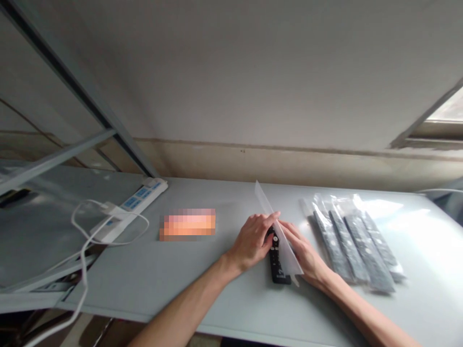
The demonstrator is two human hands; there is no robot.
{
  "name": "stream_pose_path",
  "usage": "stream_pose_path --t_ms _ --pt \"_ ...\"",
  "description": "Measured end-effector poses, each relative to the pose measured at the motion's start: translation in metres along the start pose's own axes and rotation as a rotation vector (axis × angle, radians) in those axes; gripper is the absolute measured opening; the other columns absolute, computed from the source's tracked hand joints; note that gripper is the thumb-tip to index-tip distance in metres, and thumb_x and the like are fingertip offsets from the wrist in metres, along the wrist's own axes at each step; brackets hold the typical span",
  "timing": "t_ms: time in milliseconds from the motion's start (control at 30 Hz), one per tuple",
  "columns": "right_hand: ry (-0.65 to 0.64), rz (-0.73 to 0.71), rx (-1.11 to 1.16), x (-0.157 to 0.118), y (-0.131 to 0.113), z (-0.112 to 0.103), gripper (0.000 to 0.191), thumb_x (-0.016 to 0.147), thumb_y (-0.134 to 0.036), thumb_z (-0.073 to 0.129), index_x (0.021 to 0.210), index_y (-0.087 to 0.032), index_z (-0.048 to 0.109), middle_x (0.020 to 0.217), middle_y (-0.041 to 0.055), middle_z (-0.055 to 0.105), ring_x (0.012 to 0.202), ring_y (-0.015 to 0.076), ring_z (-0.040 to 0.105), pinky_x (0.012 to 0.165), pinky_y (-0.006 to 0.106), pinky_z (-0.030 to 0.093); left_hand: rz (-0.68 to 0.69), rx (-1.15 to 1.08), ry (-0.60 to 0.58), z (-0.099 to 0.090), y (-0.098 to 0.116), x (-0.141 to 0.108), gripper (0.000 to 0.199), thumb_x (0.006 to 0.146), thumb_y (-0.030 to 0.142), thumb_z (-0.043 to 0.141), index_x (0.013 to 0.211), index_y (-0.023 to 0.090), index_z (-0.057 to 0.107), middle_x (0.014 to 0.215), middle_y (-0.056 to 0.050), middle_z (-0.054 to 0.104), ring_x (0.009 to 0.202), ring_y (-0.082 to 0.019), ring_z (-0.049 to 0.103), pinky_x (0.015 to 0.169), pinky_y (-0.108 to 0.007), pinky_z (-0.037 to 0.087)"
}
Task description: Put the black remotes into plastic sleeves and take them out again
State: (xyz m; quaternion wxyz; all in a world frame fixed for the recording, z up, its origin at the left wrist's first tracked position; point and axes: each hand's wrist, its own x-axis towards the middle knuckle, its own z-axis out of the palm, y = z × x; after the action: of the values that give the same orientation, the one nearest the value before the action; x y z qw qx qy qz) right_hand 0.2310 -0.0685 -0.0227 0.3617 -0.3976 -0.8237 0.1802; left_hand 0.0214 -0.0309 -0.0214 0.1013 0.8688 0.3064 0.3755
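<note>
A black remote control [278, 270] lies on the grey table, its upper end partly covered by my fingers. Over its right side stands a thin, translucent plastic bag [289, 255], tilted, with one corner pointing up and away. My left hand [251, 241] is closed at the top of the remote, its fingertips on the bag's edge and its thumb beside the buttons. From the right, my right hand [304, 250] has its fingers closed against the bag, some of them hidden behind the film. Whether the remote's top end is inside the bag, I cannot tell.
Several remotes in clear plastic bags [365, 250] lie side by side on the right of the table [224, 294]. At left are a white power strip [139, 197], a looped white cable [85, 270] and a metal frame post [90, 103]. A blurred-out orange item [188, 225] lies left of my hands.
</note>
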Motion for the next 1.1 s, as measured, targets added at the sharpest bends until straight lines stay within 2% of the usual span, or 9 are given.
stream_pose_path --t_ms 100,200,267,433,567,667,767,933,1100 --pt "-0.020 -0.046 -0.064 0.000 -0.003 0.004 0.073 0.102 -0.005 0.042 0.169 -0.034 0.038 0.161 0.0136 0.054 0.146 0.0299 0.054 0.115 0.053 0.055 0.036 0.169 -0.016 -0.009 -0.009 0.002 0.065 0.105 0.012 0.052 0.165 0.025 0.032 0.119 -0.010 0.067 0.110 -0.026 0.065 0.099 -0.043 0.055" --pt "-0.071 -0.060 -0.107 -0.002 -0.008 0.006 0.075 0.098 -0.002 0.042 0.165 -0.036 0.045 0.166 0.0132 0.048 0.149 0.0324 0.051 0.115 0.058 0.054 -0.002 0.281 0.006 -0.016 -0.017 0.000 0.044 0.103 0.014 0.055 0.147 0.021 0.058 0.116 -0.011 0.064 0.111 -0.028 0.063 0.098 -0.044 0.055" --pt "-0.070 -0.038 -0.100 -0.002 -0.011 0.007 0.071 0.100 -0.004 0.043 0.163 -0.036 0.048 0.166 0.0123 0.048 0.149 0.0314 0.052 0.116 0.056 0.054 -0.073 0.304 0.042 -0.018 -0.020 -0.001 0.037 0.100 0.009 0.055 0.134 0.019 0.065 0.113 -0.011 0.063 0.107 -0.027 0.062 0.095 -0.042 0.055" --pt "-0.038 0.010 -0.051 -0.001 -0.015 0.004 0.056 0.108 -0.018 0.048 0.162 -0.030 0.046 0.159 0.0143 0.055 0.144 0.0302 0.055 0.116 0.053 0.053 -0.117 0.336 0.033 -0.017 -0.021 -0.004 0.022 0.100 0.010 0.053 0.115 0.019 0.065 0.117 -0.010 0.060 0.110 -0.025 0.062 0.096 -0.040 0.058" --pt "-0.068 -0.018 -0.025 -0.001 -0.016 -0.002 0.039 0.107 -0.033 0.057 0.146 -0.026 0.061 0.149 0.0149 0.061 0.142 0.0332 0.053 0.115 0.056 0.051 -0.146 0.364 0.008 -0.017 -0.020 -0.003 0.011 0.099 0.017 0.058 0.109 0.019 0.063 0.133 -0.014 0.057 0.122 -0.029 0.061 0.104 -0.046 0.058" --pt "-0.086 -0.033 0.003 -0.001 -0.016 -0.006 0.040 0.102 -0.050 0.067 0.134 -0.026 0.068 0.146 0.0143 0.061 0.141 0.0357 0.050 0.115 0.057 0.050 -0.165 0.414 0.018 -0.015 -0.021 -0.002 0.014 0.096 0.009 0.057 0.105 0.018 0.064 0.145 -0.018 0.051 0.137 -0.034 0.054 0.114 -0.053 0.054" --pt "-0.068 -0.014 0.044 -0.002 -0.017 -0.007 0.038 0.101 -0.054 0.068 0.126 -0.027 0.072 0.142 0.0123 0.064 0.139 0.0348 0.051 0.115 0.055 0.049 -0.178 0.431 -0.001 -0.012 -0.024 -0.002 0.027 0.090 0.000 0.054 0.108 0.016 0.065 0.152 -0.020 0.047 0.146 -0.037 0.048 0.120 -0.058 0.049" --pt "0.045 0.081 0.117 0.000 -0.017 0.000 0.015 0.107 -0.034 0.062 0.107 -0.026 0.075 0.124 0.0090 0.070 0.122 0.0283 0.059 0.106 0.048 0.051 -0.174 0.373 -0.048 -0.011 -0.028 -0.003 0.041 0.080 -0.007 0.053 0.110 0.017 0.066 0.158 -0.018 0.046 0.152 -0.037 0.044 0.125 -0.058 0.045" --pt "0.154 0.147 0.187 0.002 -0.016 0.005 0.016 0.105 -0.023 0.062 0.091 -0.024 0.071 0.105 0.0057 0.072 0.101 0.0233 0.064 0.091 0.039 0.052 -0.163 0.337 -0.056 -0.012 -0.029 -0.001 0.040 0.081 -0.006 0.050 0.110 0.018 0.062 0.158 -0.018 0.046 0.153 -0.035 0.044 0.122 -0.058 0.049"
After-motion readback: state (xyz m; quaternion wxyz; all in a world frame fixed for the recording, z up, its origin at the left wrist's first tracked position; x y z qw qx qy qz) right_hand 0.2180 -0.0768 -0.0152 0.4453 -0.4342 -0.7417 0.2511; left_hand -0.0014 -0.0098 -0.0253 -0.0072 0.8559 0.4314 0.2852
